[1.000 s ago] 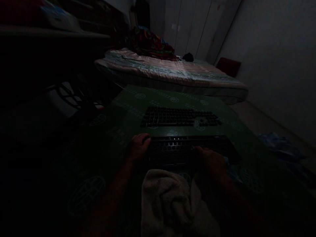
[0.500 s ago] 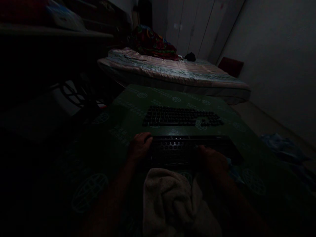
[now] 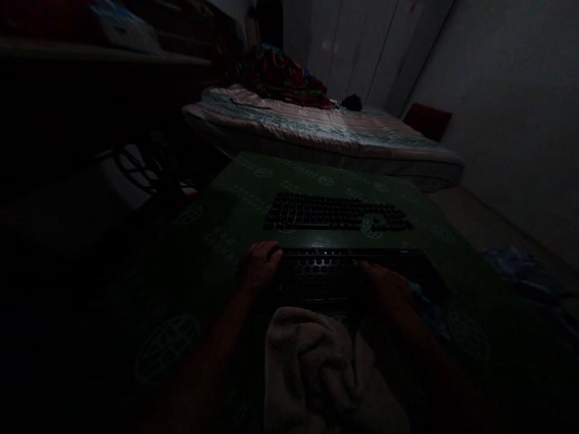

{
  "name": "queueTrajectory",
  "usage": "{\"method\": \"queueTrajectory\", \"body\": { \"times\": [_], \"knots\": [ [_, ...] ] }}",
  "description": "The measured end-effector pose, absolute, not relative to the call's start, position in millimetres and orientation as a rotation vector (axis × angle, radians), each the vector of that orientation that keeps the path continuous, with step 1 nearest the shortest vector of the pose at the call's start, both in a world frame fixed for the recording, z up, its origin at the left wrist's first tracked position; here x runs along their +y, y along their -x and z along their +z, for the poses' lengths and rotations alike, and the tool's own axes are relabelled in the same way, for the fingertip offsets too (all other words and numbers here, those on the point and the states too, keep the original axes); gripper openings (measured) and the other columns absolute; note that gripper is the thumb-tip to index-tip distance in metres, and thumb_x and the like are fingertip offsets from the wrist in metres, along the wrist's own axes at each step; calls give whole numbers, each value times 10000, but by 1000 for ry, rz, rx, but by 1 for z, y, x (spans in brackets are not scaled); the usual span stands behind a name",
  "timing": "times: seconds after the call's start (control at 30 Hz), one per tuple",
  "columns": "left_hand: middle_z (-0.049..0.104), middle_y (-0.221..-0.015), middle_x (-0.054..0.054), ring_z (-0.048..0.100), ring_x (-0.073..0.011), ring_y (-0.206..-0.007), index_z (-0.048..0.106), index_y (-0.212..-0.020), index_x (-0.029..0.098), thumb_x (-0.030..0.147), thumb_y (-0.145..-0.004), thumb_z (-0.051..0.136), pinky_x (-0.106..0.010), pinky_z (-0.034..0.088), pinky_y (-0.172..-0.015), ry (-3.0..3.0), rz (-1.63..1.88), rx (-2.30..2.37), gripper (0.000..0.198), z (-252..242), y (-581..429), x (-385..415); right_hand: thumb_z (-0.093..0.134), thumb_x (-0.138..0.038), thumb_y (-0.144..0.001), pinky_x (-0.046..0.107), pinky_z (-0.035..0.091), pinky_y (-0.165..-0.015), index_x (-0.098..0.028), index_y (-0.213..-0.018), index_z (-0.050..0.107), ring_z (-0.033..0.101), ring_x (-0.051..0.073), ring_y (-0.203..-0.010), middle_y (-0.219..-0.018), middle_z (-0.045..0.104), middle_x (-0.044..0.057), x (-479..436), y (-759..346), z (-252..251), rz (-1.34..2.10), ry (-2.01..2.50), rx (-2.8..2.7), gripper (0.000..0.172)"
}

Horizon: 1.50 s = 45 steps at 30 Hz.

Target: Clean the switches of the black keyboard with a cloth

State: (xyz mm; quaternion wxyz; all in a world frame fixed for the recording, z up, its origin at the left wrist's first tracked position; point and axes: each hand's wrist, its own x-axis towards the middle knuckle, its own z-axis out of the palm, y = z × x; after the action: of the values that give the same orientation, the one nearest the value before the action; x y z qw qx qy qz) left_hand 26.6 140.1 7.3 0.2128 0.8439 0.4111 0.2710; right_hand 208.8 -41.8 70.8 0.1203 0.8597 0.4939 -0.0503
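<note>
A black keyboard base (image 3: 316, 263) lies on the green table, its key positions bare. My left hand (image 3: 260, 265) is closed around its left end, thumb on the top edge. Over the middle of the base is my right hand (image 3: 384, 286), fingers pinched down against it. A bluish cloth (image 3: 425, 301) trails from that hand to the right; the fingertips are too dark to show exactly what they press. Behind the base, loose black keycaps (image 3: 335, 211) are laid out in keyboard order.
A crumpled beige towel (image 3: 312, 361) lies in front of the keyboard base. The green table (image 3: 217, 205) has printed white emblems. Beyond it stands a bed (image 3: 316, 129) with a red patterned blanket (image 3: 289, 78). Bluish fabric (image 3: 520, 268) is at the right. The room is very dim.
My right hand has slid a little to the left along the keyboard base. My left hand keeps its hold on the left end. The view has shifted slightly.
</note>
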Motion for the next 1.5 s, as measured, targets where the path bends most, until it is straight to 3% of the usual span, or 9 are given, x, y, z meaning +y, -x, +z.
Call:
{"method": "queueTrajectory", "body": {
  "times": [0.97, 1.5],
  "knots": [
    [666, -1042, -61, 569, -215, -996, 630, -963, 194, 353, -806, 426, -354, 438, -915, -2344, 717, 1144, 303, 9, -27, 139, 353, -191, -889, 296, 436, -639, -196, -1034, 546, 667, 226, -823, -946, 663, 103, -39, -199, 78, -190, -2538, 1388, 241],
    [669, -1035, -66, 576, -215, -991, 630, -952, 198, 344, -805, 429, -365, 440, -916, -2340, 746, 1143, 289, 7, -26, 139, 363, -217, -899, 257, 399, -575, -203, -1052, 541, 672, 210, -782, -919, 657, 98, -46, -195, 74, -208, -2537, 1358, 235]
  ]
}}
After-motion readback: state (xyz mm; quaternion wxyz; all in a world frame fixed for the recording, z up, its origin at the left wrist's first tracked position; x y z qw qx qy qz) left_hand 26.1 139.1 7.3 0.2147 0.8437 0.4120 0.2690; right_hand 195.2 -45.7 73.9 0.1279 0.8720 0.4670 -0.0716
